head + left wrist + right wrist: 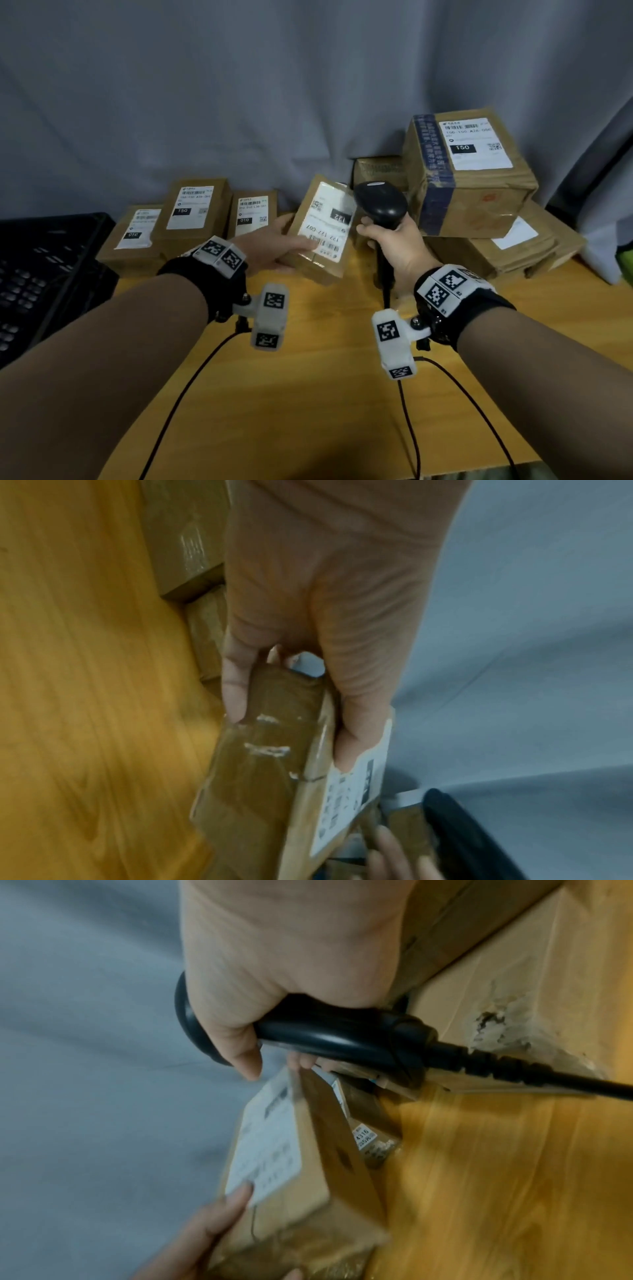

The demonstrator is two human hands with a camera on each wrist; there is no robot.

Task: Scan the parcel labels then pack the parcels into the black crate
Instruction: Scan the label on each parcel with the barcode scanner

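My left hand (pixel 274 246) grips a small brown parcel (pixel 320 228) tilted above the wooden table, thumb on its white label (pixel 327 222), which reads 122. In the left wrist view the same parcel (pixel 267 777) sits between my thumb and fingers (pixel 236 693). My right hand (pixel 390 243) holds a black barcode scanner (pixel 380 205) by its handle, its head right beside the label's right edge. The right wrist view shows the scanner (pixel 342 1039) above the parcel (pixel 301 1164). The black crate (pixel 41 267) stands at the table's left edge.
Three labelled parcels (pixel 195 212) lie in a row behind my left hand. Larger boxes (pixel 469 174) are stacked at the back right. A grey curtain hangs behind. Black cables (pixel 411 428) trail over the yellow table (pixel 308 394) toward me.
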